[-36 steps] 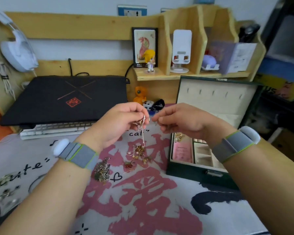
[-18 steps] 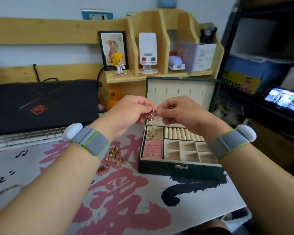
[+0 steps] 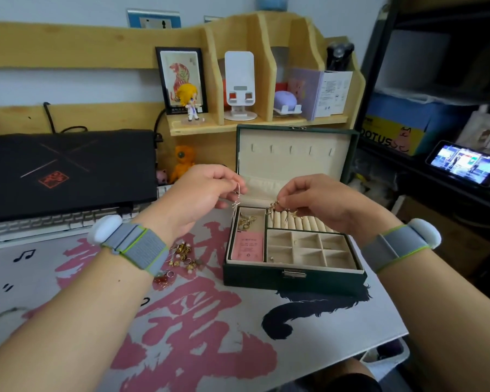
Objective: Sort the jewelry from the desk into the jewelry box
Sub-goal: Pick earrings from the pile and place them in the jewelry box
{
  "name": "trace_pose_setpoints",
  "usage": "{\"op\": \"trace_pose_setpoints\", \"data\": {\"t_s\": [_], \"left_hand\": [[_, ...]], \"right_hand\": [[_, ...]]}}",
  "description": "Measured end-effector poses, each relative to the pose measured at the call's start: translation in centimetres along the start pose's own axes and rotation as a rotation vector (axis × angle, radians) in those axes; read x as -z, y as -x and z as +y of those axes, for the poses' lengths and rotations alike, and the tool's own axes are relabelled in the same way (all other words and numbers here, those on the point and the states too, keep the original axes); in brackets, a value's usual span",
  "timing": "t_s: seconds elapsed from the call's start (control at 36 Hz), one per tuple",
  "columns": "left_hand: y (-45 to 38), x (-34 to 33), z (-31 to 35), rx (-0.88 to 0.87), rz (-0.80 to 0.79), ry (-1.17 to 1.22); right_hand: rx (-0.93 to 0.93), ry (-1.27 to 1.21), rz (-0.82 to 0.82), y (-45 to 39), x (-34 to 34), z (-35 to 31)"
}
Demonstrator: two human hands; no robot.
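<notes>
A dark green jewelry box (image 3: pixel 294 281) stands open on the desk mat, cream-lined, with a ring-roll row, small square compartments and a pink card inside. My left hand (image 3: pixel 201 193) pinches a thin silver hook earring (image 3: pixel 237 198) above the box's left compartment, where some gold pieces (image 3: pixel 246 220) lie. My right hand (image 3: pixel 314 202) pinches a small gold earring (image 3: pixel 275 207) just over the ring rolls. A pile of gold and red jewelry (image 3: pixel 181 257) lies on the mat left of the box, partly behind my left wrist.
A black laptop (image 3: pixel 65 168) and white keyboard (image 3: pixel 40 224) sit at the back left. A wooden shelf (image 3: pixel 255 123) with a figurine, phone stand and boxes rises behind the box. A lit phone (image 3: pixel 464 162) is on the right rack. The desk edge runs close at the right.
My view swung right and both hands moved over the open box. The hands, together on one tangle before, have drawn apart, each now holding a separate earring.
</notes>
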State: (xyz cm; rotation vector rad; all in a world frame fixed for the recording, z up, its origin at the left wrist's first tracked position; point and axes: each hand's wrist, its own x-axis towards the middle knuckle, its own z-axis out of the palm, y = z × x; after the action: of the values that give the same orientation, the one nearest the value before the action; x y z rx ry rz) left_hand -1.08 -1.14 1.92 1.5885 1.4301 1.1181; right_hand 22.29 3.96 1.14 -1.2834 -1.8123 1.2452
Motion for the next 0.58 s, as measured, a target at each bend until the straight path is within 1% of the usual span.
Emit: {"op": "trace_pose_setpoints", "data": {"t_s": [0.11,0.31,0.58], "left_hand": [[0.2,0.2,-0.4,0.004,0.026,0.018],[0.3,0.3,-1.1,0.016,0.021,0.028],[0.1,-0.2,-1.0,0.021,0.006,0.025]], "right_hand": [[-0.045,-0.006,-0.018,0.0,-0.6,1.0],[-0.092,0.253,0.013,0.0,-0.8,2.3],[-0.099,0.286,0.04,0.5,0.2,1.6]]}}
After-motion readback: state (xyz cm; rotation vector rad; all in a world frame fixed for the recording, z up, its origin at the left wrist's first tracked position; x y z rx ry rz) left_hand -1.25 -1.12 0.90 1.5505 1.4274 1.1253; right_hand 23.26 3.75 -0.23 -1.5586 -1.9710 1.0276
